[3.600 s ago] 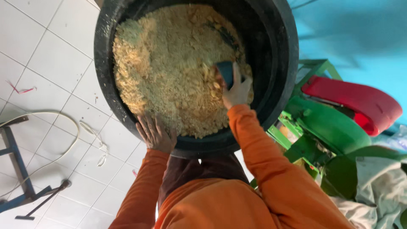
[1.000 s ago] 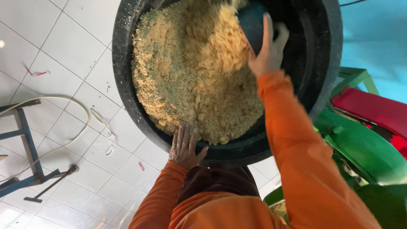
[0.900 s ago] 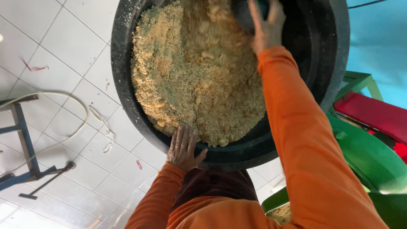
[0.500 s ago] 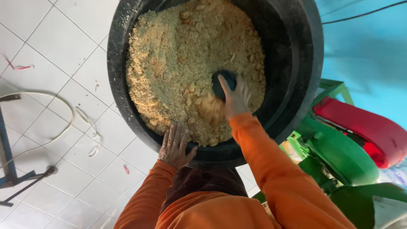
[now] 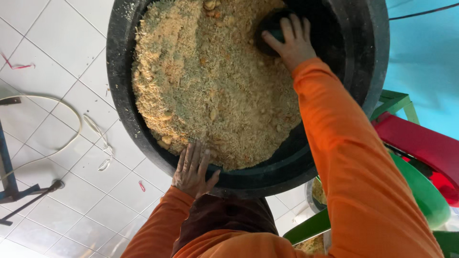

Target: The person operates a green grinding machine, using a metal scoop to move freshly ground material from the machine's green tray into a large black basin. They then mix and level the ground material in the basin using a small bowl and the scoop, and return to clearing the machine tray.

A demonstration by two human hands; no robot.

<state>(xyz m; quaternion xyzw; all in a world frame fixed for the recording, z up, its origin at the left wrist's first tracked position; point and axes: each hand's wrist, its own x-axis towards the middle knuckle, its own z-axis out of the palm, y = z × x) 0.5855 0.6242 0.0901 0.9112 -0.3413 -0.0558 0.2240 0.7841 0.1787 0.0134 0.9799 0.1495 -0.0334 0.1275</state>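
Note:
A big round black tub (image 5: pixel 119 86) stands on the tiled floor, heaped with coarse tan and greenish crumbly mash (image 5: pixel 215 81). My right hand (image 5: pixel 291 43), in an orange sleeve, reaches to the far side of the tub and grips a small dark scoop (image 5: pixel 272 28) pressed into the mash. My left hand (image 5: pixel 193 169) rests flat on the tub's near rim, fingers spread, touching the edge of the mash.
White floor tiles (image 5: pixel 52 43) lie to the left, with a pale cord (image 5: pixel 71 119) looped across them and a blue metal frame (image 5: pixel 7 177) at the left edge. A green and red machine (image 5: pixel 420 167) stands close on the right, against a turquoise wall (image 5: pixel 425 62).
My right hand has pushed the scoop from the middle of the mash toward the tub's far side. My left hand has stayed on the near rim.

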